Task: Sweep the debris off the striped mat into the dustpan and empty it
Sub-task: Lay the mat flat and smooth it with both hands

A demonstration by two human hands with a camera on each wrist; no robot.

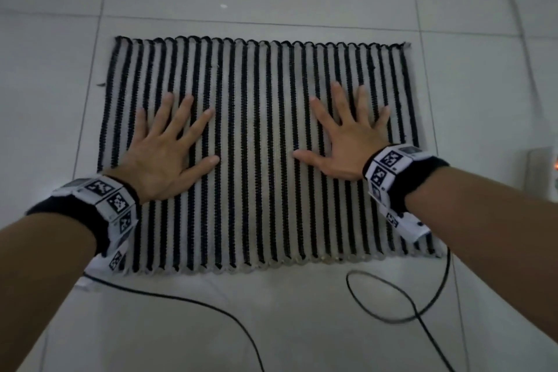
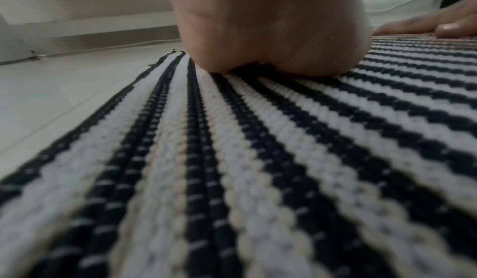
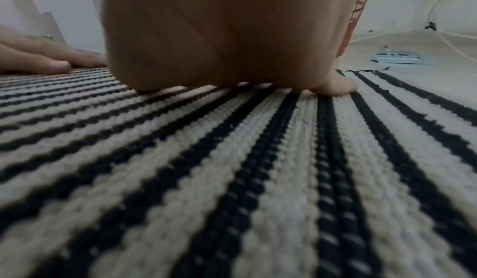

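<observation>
The black-and-cream striped mat [image 1: 256,93] lies flat on the tiled floor. My left hand [image 1: 169,145] rests palm down on its left half with the fingers spread and straight. My right hand [image 1: 350,136] lies the same way on the right half. Neither hand holds anything. In the left wrist view the heel of my left hand [image 2: 271,27] presses on the mat [image 2: 232,160]. The right wrist view shows my right hand [image 3: 227,37] on the mat [image 3: 258,160]. I see no loose debris on the stripes, and no dustpan in the head view.
Black cables [image 1: 401,296] curl on the tiles in front of the mat. A white power strip [image 1: 540,172] lies at the right edge. Beyond the mat's far right corner are an orange basket [image 3: 361,6] and a pale blue flat object [image 3: 402,58] of unclear kind.
</observation>
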